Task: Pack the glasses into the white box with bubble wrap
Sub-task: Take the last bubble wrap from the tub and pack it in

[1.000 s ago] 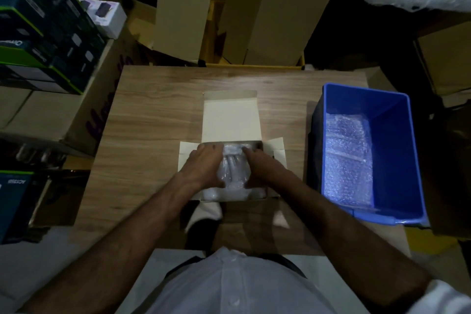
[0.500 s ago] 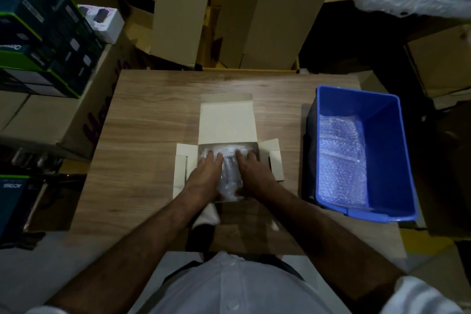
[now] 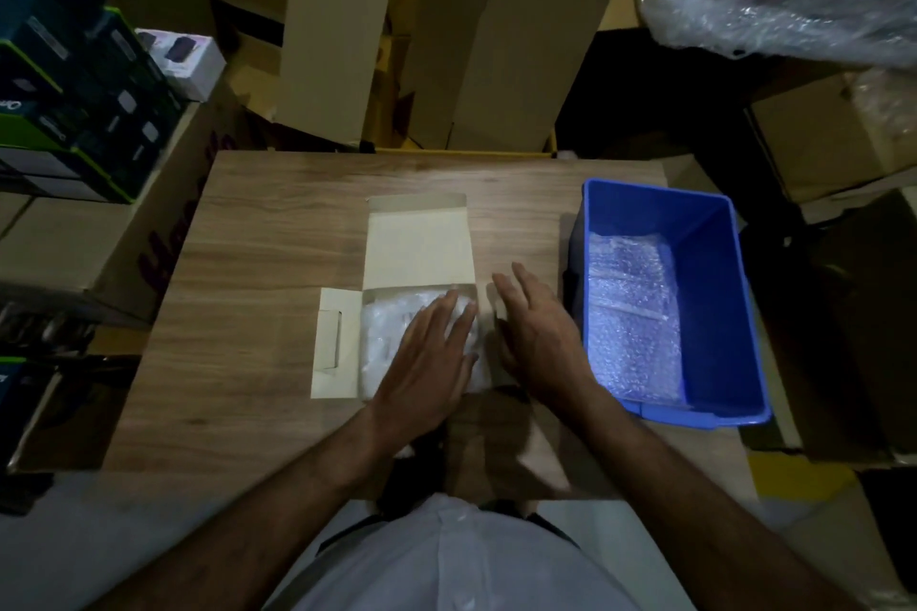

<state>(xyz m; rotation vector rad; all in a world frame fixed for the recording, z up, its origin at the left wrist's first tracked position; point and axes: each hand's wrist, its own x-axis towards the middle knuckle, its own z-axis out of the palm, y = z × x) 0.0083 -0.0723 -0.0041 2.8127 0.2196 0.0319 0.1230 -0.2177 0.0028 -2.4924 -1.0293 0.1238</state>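
The white box (image 3: 419,243) lies open in the middle of the wooden table (image 3: 258,263), lid folded back and a side flap (image 3: 333,342) spread to the left. A bubble-wrapped bundle (image 3: 384,337) fills the box; the glasses inside it cannot be made out. My left hand (image 3: 429,362) lies flat over the right part of the bundle with straight fingers. My right hand (image 3: 538,337) hovers flat just right of the box, over its right flap, fingers straight and holding nothing.
A blue plastic bin (image 3: 714,263) stands at the table's right side with bubble wrap sheets (image 3: 632,313) inside. Cardboard boxes (image 3: 446,40) lean behind the table. Stacked product boxes (image 3: 74,89) sit to the left.
Both hands have let go of the bundle, which now sits in the box. My right hand moved out to the right; my left hand flattened on top.
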